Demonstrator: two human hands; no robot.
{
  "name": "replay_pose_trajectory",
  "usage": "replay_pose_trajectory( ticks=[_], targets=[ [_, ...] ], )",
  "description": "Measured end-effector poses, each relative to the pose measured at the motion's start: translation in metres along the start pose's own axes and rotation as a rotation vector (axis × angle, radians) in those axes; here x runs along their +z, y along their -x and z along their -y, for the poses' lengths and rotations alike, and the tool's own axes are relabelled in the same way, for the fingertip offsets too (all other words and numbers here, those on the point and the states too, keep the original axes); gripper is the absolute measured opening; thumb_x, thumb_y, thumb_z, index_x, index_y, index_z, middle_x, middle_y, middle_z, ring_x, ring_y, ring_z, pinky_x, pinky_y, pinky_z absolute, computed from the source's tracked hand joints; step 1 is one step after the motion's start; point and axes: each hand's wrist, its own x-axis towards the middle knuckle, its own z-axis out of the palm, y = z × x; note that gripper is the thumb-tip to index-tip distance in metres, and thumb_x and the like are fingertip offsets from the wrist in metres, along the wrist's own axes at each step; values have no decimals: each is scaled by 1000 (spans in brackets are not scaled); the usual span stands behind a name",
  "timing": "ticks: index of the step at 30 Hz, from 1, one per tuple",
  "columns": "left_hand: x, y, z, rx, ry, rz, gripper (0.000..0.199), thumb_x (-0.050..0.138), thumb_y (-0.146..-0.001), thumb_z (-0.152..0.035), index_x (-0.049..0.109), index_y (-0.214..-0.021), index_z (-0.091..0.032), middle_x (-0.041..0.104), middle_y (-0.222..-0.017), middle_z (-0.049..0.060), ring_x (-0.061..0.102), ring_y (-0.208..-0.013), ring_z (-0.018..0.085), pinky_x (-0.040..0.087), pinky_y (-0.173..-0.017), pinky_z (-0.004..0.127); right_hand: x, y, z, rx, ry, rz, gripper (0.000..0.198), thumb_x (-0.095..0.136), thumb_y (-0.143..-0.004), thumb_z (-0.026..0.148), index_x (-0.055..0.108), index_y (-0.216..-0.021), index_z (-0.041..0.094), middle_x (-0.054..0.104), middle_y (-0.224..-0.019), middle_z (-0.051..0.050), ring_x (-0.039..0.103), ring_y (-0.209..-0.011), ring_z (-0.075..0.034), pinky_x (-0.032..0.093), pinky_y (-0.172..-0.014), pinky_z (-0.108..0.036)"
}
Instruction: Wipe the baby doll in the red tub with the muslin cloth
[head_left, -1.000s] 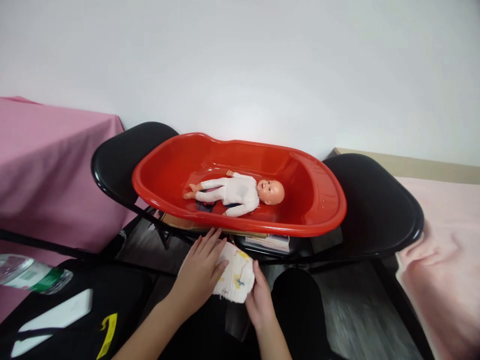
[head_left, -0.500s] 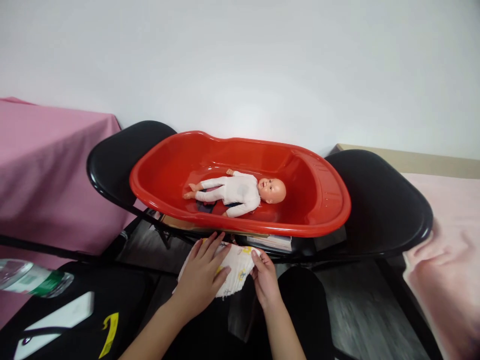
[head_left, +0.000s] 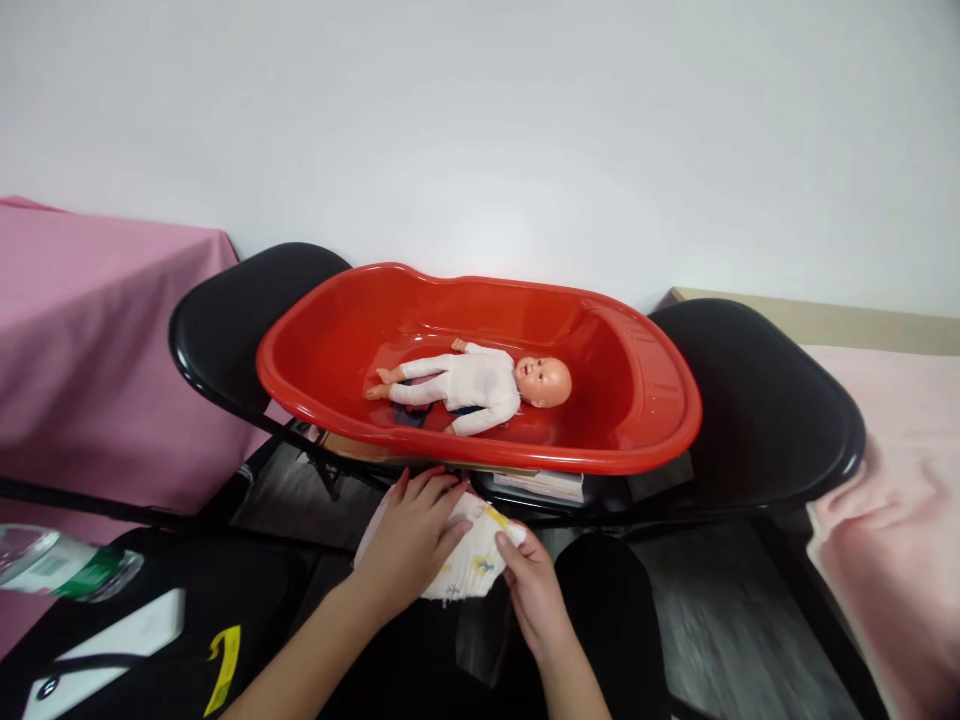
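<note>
My left hand (head_left: 409,535) lies on top of a white folded cloth (head_left: 469,570) with small yellow and blue prints, fingers curled over it. My right hand (head_left: 532,585) pinches the cloth's right edge. The cloth rests on my lap, just below the front rim of a red plastic baby tub (head_left: 660,400). Inside the tub a baby doll (head_left: 480,385) in a white suit lies on its back, head to the right.
The tub sits across two black folding chairs (head_left: 757,410), with books (head_left: 540,484) under it. A pink-covered table (head_left: 90,340) stands left, a pale pink bed (head_left: 892,520) right. A water bottle (head_left: 60,565) and black bag with a white device (head_left: 112,640) lie lower left.
My left hand's fingers have curled in over the cloth. My right hand moved up from the cloth's lower edge to its right edge, and the cloth is bunched smaller.
</note>
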Motion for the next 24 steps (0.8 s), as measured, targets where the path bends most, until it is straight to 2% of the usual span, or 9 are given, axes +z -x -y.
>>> replay_pose_trajectory(
  ticks=[3,7,10,13,14,16,19,21,24],
  targets=[
    [-13,-21,-8,2,124,74,37,61,-104,-33,71,-137,-21,76,-126,9,67,-122,31,40,-119,55,-6,8,32,-144,224,-61,39,91,-76,51,83,-101,23,81,-99,-6,72,-92,-26,57,-88,-39],
    [-36,-40,-21,-50,453,153,24,65,-100,-32,80,-117,-25,80,-111,3,73,-103,24,54,-92,34,-11,25,70,-244,431,-5,34,90,-76,53,86,-93,23,80,-93,-7,69,-87,-25,55,-80,-35],
    [-47,-41,-31,-50,713,190,15,68,-96,-33,80,-98,-23,79,-97,0,72,-91,19,52,-80,27,-8,38,85,-202,360,25,40,94,-71,51,85,-100,25,80,-96,-7,70,-87,-25,55,-80,-35],
    [-51,-37,-40,-56,825,203,15,72,-93,-34,79,-94,-21,79,-95,1,72,-91,19,51,-81,26,-3,43,90,-137,267,119,66,97,-63,58,82,-119,27,78,-108,-8,71,-93,-28,56,-82,-37],
    [-51,-35,-42,-43,834,210,15,72,-94,-35,79,-94,-21,79,-96,1,72,-91,19,51,-81,26,-1,42,92,-122,274,158,69,95,-65,62,81,-123,27,78,-109,-9,71,-93,-28,56,-84,-38],
    [-50,-31,-44,-3,815,196,18,68,-98,-36,79,-95,-22,79,-95,1,71,-90,17,50,-83,26,1,39,95,-105,327,200,62,85,-76,66,81,-123,26,78,-105,-9,72,-92,-28,56,-87,-40],
    [-47,-27,-42,82,687,104,22,62,-104,-37,78,-98,-23,78,-94,-1,71,-87,15,48,-82,25,2,36,103,-120,437,208,49,72,-90,66,85,-112,24,79,-97,-8,71,-90,-27,56,-88,-39],
    [-45,-29,-40,145,587,15,23,60,-105,-37,77,-99,-23,77,-92,-1,71,-84,14,47,-79,25,2,34,113,-157,521,229,47,71,-92,65,86,-108,23,79,-94,-8,70,-88,-26,55,-86,-37],
    [-48,-44,-38,205,511,-124,28,59,-107,-39,72,-92,-20,74,-83,-1,67,-75,13,44,-73,24,5,32,137,-193,602,290,42,76,-90,60,86,-107,22,80,-97,-7,71,-88,-25,55,-84,-35]
  ],
)
